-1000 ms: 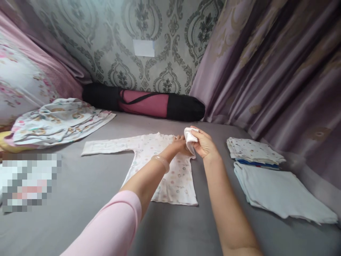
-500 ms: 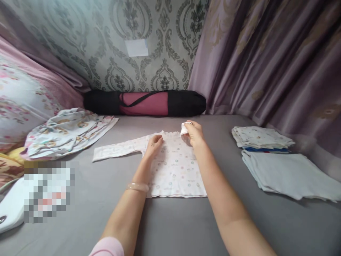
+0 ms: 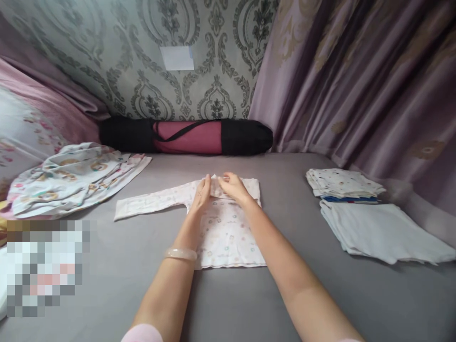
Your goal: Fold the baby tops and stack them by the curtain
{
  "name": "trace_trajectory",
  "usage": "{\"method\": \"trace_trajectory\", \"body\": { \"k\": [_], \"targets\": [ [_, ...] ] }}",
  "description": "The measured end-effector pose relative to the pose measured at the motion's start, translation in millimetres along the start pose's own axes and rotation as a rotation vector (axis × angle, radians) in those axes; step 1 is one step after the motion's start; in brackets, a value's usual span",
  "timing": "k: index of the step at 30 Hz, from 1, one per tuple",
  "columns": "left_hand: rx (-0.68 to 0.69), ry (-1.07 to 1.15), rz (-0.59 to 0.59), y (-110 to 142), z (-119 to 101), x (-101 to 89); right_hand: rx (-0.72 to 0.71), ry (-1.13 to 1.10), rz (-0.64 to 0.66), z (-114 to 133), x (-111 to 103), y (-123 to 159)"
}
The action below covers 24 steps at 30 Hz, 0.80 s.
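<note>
- From my remote feed I see a small printed shirt (image 3: 231, 232) lying flat mid-sheet, between the left and right edges of the grey sheet (image 3: 117, 280).
- I have the left hand (image 3: 200, 194) on the shirt beside the collar, fingers straight and pressed together; I can't tell whether it grips any cloth.
- I have the right hand (image 3: 233, 187) pinching the folded sleeve (image 3: 217, 189), which lies across the upper chest.
- The outstretched sleeve (image 3: 153, 200) points toward the sheet's left edge.
- A pale bracelet (image 3: 180, 254) circles the left forearm.
- Toward the right edge sit a speckled folded stack (image 3: 344, 183) and, just nearer me, a pale folded cloth (image 3: 386, 230).
- Crumpled patterned fabric (image 3: 81, 166) lies toward the far left corner.
- A black-and-maroon bag (image 3: 188, 137) stretches along the far edge.
</note>
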<state>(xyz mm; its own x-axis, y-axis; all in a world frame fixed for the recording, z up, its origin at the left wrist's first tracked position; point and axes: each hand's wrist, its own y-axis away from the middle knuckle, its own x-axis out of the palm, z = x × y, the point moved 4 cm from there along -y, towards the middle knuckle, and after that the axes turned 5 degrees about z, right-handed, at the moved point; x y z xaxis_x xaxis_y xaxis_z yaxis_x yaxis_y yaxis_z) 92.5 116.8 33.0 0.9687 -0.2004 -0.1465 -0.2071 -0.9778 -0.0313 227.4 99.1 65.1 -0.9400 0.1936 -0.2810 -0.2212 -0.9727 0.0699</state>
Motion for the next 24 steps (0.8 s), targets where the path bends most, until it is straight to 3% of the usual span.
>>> {"method": "trace_trajectory", "body": {
  "k": [2, 6, 8, 10, 14, 19, 24],
  "targets": [
    [0.046, -0.027, 0.006, 0.0, 2.7, 1.0, 0.013, -0.008, -0.040, -3.4, -23.9, -2.6],
    [0.120, -0.102, -0.025, -2.5, 8.2, -0.2, 0.055, 0.020, -0.204, -17.0, -94.0, -5.5],
    [0.134, -0.144, -0.055, -3.9, 9.7, -3.1, 0.063, 0.180, -0.279, -27.5, -122.2, -3.0],
    [0.137, -0.156, -0.077, -4.4, 9.8, -6.0, 0.048, 0.398, -0.283, -37.0, -135.0, 2.0],
    [0.134, -0.162, -0.100, -2.4, 6.7, -8.9, -0.041, 0.763, -0.175, -46.2, -119.1, 16.1],
    [0.175, -0.300, -0.110, 2.5, -0.5, -10.4, -0.191, 0.991, -0.037, -47.5, -84.1, 31.4],
    [0.263, -0.378, -0.079, 3.3, -2.4, -9.4, -0.134, 1.082, 0.029, -60.8, -82.6, 39.5]
  ]
}}
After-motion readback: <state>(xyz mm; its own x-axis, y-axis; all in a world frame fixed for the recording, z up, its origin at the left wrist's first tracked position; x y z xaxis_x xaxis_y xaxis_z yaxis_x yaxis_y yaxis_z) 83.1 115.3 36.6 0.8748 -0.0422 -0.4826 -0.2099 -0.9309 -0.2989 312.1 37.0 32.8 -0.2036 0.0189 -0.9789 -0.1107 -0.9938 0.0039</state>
